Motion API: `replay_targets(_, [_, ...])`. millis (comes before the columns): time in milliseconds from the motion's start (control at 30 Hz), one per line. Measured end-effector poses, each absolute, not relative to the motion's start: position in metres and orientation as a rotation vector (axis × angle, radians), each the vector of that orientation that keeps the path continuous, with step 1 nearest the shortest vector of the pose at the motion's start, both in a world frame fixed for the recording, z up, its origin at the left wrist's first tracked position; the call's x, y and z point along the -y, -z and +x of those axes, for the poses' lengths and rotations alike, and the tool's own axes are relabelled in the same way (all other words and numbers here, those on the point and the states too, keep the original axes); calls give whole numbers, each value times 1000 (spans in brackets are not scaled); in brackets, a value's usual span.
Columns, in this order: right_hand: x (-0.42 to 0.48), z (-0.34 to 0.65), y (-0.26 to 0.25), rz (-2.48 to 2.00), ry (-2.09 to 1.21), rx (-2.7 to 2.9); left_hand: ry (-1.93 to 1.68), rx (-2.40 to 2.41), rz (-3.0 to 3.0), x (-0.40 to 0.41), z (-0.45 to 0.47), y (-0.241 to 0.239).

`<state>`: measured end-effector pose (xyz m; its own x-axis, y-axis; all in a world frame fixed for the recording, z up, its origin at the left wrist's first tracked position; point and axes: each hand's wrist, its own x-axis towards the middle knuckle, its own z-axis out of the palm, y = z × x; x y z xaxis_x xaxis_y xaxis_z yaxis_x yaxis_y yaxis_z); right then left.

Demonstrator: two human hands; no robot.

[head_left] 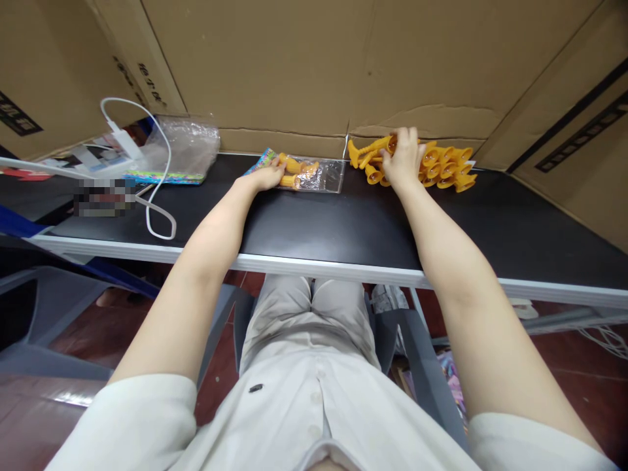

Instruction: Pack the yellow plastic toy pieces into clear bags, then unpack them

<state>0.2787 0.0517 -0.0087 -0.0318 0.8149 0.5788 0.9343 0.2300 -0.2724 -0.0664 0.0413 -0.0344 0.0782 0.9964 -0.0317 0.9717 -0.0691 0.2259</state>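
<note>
My left hand (271, 175) is closed on the left end of a clear plastic bag (331, 176), which lies flat on the black tabletop. A bright printed header shows by my fingers, and a few yellow plastic horn-shaped pieces (293, 180) are inside the bag. At the right, my right hand (405, 157) reaches into a pile of similar yellow horn-shaped pieces (447, 163). Its fingers are curled round a piece (377, 148) at the pile's left side; the fingertips are partly hidden.
More clear bags (184, 147) with a colourful strip lie at the left, beside a white cable (169, 154) with a white plug. Cardboard walls (294, 65) enclose the table's back and right. A metal edge (324, 267) runs along the front, over my lap.
</note>
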Motion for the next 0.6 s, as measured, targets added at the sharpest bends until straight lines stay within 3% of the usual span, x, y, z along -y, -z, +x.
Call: replay_targets(600, [-16,256,-17,-1368,218,1804,-183,-2000,2133,-30,-60,26])
